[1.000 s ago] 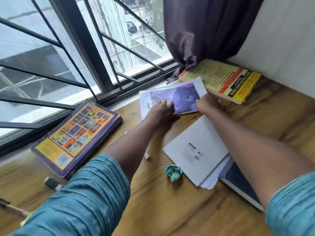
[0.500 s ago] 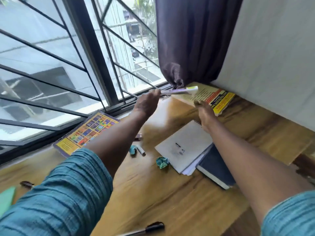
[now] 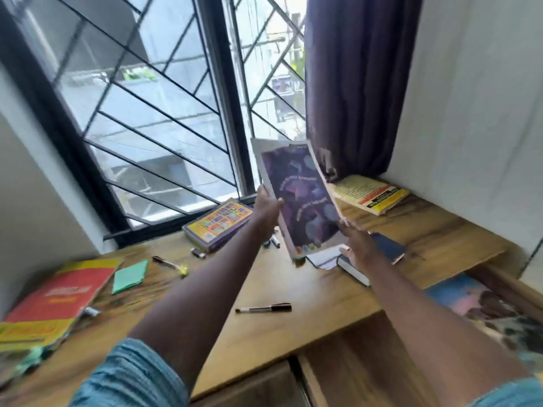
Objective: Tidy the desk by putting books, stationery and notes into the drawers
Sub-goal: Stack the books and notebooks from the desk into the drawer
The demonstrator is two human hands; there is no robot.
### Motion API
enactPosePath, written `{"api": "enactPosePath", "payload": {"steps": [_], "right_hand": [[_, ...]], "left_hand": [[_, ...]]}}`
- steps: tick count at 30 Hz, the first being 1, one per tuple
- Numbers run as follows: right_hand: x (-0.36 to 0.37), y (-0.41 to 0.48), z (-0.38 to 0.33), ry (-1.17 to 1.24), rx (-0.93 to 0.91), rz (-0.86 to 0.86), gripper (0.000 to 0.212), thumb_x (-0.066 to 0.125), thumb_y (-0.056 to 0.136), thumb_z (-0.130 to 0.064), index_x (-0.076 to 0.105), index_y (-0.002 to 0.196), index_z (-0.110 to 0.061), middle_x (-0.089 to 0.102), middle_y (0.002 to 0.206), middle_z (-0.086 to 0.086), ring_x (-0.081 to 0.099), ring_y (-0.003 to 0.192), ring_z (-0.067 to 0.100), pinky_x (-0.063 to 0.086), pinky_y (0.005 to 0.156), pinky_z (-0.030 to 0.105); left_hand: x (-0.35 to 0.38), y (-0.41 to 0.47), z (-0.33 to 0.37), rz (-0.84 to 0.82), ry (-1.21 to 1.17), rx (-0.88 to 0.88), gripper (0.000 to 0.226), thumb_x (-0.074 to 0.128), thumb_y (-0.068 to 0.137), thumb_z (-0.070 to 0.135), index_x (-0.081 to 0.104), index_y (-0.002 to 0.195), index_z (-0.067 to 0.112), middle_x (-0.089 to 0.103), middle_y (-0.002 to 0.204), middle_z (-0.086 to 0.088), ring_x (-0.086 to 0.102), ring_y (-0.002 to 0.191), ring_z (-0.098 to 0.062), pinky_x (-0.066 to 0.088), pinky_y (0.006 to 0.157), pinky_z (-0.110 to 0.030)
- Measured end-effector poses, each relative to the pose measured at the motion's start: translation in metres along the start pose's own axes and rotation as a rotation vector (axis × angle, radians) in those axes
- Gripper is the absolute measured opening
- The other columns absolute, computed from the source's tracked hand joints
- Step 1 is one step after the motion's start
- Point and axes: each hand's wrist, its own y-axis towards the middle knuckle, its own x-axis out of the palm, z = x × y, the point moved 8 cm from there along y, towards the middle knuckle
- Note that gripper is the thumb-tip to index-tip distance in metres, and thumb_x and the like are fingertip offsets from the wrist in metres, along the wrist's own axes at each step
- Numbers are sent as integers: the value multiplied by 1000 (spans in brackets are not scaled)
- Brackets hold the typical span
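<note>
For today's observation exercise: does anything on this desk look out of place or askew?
Yes. A black pen lies loose mid-desk, the yellow book sits skewed under the curtain, and a green note pad lies crooked. Both hands, left hand and right hand, hold the purple booklet tilted in the air.

Both arms reach forward, left hand [image 3: 266, 207] and right hand [image 3: 357, 240] raised with fingers closed in a grip.

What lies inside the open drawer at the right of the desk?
In the drawer lies a colourful picture cover, blue and dark, probably a book. The right arm hides its near part; anything beneath cannot be seen.
</note>
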Motion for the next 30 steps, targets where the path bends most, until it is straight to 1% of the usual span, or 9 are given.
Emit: {"api": "enactPosePath", "payload": {"steps": [3,9,12,17,20,24,26,28,30], "right_hand": [[-5,-36,22,172,69,-15,25,44,99,-8,51,120,-18,60,105,10,57,90,24,48,75,37],[-42,-110,83,226,128,85,30,48,90,10,61,97,-16,68,63,-5,64,59,14,49,47,24],[-59,-153,115,199,186,52,36,50,86,15,59,116,-4,70,58,-7,64,59,17,52,48,22],[-107,-226,131,143,234,54,43,46,84,23,52,124,9,69,53,-1,63,42,9,52,42,19],[-156,-257,125,99,240,158,46,46,81,27,53,123,8,67,52,1,61,40,9,51,41,19],[-232,-278,118,-61,266,318,44,55,77,25,58,118,13,63,80,12,56,57,19,51,50,25],[-263,-282,117,-136,304,358,34,57,81,18,61,114,10,59,93,12,53,64,17,49,45,17],[-296,-282,115,-20,328,445,35,57,81,19,62,114,9,57,94,12,54,74,22,46,45,13],[-325,-280,118,100,366,524,31,60,81,15,65,111,6,60,92,12,52,82,20,44,50,14]], "left_hand": [[-11,-45,-25,28,-125,-80,42,37,84,-17,44,108,17,57,87,-7,57,66,-20,50,49,-25],[-18,-149,-89,8,-180,-234,35,37,94,-7,37,113,23,56,90,1,56,69,-17,49,57,-30],[-16,-203,-107,28,-195,-251,36,39,94,-10,35,112,21,56,91,-1,56,71,-19,54,48,-30],[13,-265,-119,-26,-180,-301,39,39,91,-16,40,117,13,59,92,-11,58,72,-24,55,61,-35],[45,-288,-130,-84,-80,-366,46,43,90,-14,38,129,9,61,104,-17,61,82,-29,53,77,-45],[93,-314,-157,-174,41,-511,49,54,86,-12,40,122,17,63,114,-18,61,105,-37,49,93,-56],[118,-323,-171,-217,87,-568,46,61,85,-5,39,115,22,65,98,-8,64,88,-28,55,81,-49],[146,-329,-186,-257,128,-614,42,63,85,0,39,112,22,63,89,-1,62,75,-18,51,63,-34],[175,-328,-201,-298,146,-640,42,63,85,-3,39,113,18,63,93,-2,62,76,-17,50,61,-30]]}}
